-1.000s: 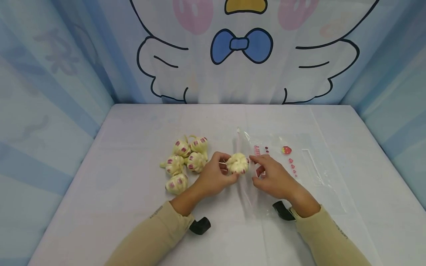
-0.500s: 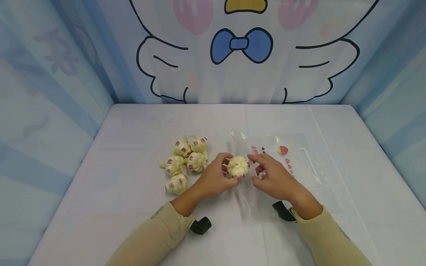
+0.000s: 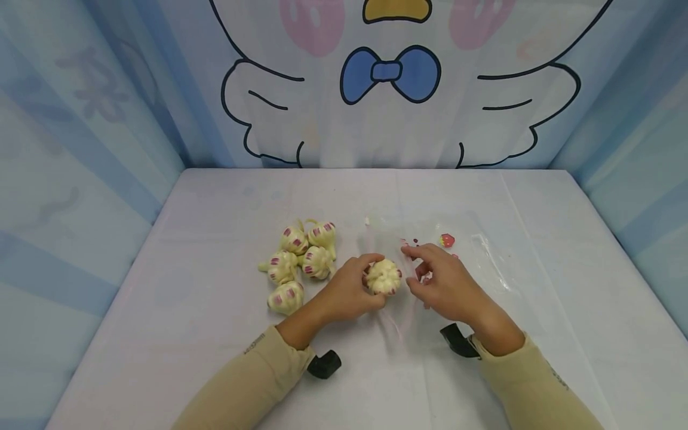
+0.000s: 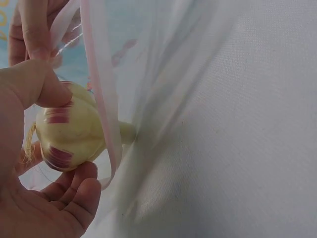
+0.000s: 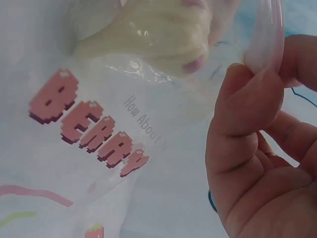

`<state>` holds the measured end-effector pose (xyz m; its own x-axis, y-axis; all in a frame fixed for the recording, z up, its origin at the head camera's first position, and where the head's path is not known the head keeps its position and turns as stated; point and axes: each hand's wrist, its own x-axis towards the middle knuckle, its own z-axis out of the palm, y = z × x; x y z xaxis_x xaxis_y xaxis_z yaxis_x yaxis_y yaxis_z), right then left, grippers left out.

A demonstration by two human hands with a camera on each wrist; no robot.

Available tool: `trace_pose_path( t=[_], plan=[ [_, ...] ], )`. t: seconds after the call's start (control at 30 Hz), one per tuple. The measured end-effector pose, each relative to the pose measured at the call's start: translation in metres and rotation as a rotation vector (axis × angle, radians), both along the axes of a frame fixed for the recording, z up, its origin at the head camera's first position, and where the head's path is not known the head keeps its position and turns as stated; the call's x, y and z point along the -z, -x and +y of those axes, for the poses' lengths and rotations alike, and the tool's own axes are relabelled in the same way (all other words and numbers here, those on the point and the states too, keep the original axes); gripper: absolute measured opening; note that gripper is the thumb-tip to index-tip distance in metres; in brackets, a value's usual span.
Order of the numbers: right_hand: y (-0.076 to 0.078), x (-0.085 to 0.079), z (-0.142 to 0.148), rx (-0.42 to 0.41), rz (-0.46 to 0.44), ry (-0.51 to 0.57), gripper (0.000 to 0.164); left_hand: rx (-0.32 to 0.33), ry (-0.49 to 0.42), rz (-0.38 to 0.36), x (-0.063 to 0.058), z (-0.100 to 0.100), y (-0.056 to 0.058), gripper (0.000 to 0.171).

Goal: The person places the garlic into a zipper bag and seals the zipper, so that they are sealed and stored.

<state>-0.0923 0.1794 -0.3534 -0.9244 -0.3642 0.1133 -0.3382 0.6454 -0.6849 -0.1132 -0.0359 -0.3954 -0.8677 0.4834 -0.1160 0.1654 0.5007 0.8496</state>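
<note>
My left hand (image 3: pixel 350 291) grips a pale garlic bulb (image 4: pixel 77 131) with purple patches, thumb on one side and fingers on the other. In the left wrist view its stem points into the mouth of a clear plastic bag (image 4: pixel 101 99) with a pink edge, and its root hairs face the palm. Between thumb and finger, my right hand (image 3: pixel 447 286) pinches the bag's pink rim (image 5: pixel 267 39). Through the film in the right wrist view the bulb (image 5: pixel 158 37) shows above the pink "BERRY" lettering (image 5: pixel 89 124).
Several more garlic bulbs (image 3: pixel 283 267) lie clustered left of my left hand on the white tabletop (image 3: pixel 215 215). The bag's printed body, with a strawberry picture (image 3: pixel 447 240), spreads to the right. A printed curtain (image 3: pixel 389 131) hangs behind the table.
The garlic bulb in my left hand has come slightly nearer to me. The bag's printed side has slid left, and its pink lettering is now largely behind my right hand.
</note>
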Motion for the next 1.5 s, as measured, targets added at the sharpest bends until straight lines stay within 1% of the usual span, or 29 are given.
trace_pose_path(
  t=[0.07,0.17,0.33,0.4,0.5,0.63,0.8,0.9,1.03,1.23,1.33,1.5],
  plan=[
    [0.001,-0.001,0.001,0.0,0.008,0.001,0.041,0.002,-0.002,0.003,0.0,0.0,0.0,0.07],
    [0.001,-0.004,0.002,0.007,0.018,-0.033,0.035,0.0,-0.005,0.001,0.002,0.0,0.001,0.07],
    [0.003,-0.01,0.003,0.004,0.016,-0.082,0.037,-0.004,-0.007,-0.015,0.002,0.0,0.001,0.07],
    [0.003,-0.012,0.003,0.009,0.029,-0.092,0.039,-0.013,-0.004,-0.026,0.002,0.0,0.002,0.07],
    [0.002,-0.015,0.004,0.041,0.069,-0.105,0.041,-0.026,0.004,-0.044,0.002,0.0,0.002,0.071],
    [-0.001,-0.02,0.004,0.096,0.122,-0.112,0.042,-0.03,0.001,-0.05,0.001,-0.001,0.003,0.071],
    [-0.005,-0.027,0.006,0.146,0.169,-0.12,0.032,-0.034,0.004,-0.051,0.0,-0.003,0.003,0.071],
    [-0.006,-0.031,0.008,0.186,0.177,-0.135,0.029,-0.043,0.009,-0.057,0.0,-0.003,0.004,0.071],
    [-0.007,-0.033,0.01,0.237,0.178,-0.154,0.031,-0.053,0.008,-0.068,0.001,-0.004,0.003,0.072],
    [-0.008,-0.035,0.014,0.253,0.263,-0.17,0.034,-0.075,0.009,-0.072,0.001,-0.004,0.002,0.073],
    [-0.009,-0.036,0.014,0.255,0.249,-0.175,0.037,-0.083,0.013,-0.065,0.002,-0.004,0.002,0.074],
    [-0.01,-0.034,0.012,0.251,0.229,-0.147,0.04,-0.094,0.007,-0.052,0.003,-0.003,0.002,0.072]
  ],
)
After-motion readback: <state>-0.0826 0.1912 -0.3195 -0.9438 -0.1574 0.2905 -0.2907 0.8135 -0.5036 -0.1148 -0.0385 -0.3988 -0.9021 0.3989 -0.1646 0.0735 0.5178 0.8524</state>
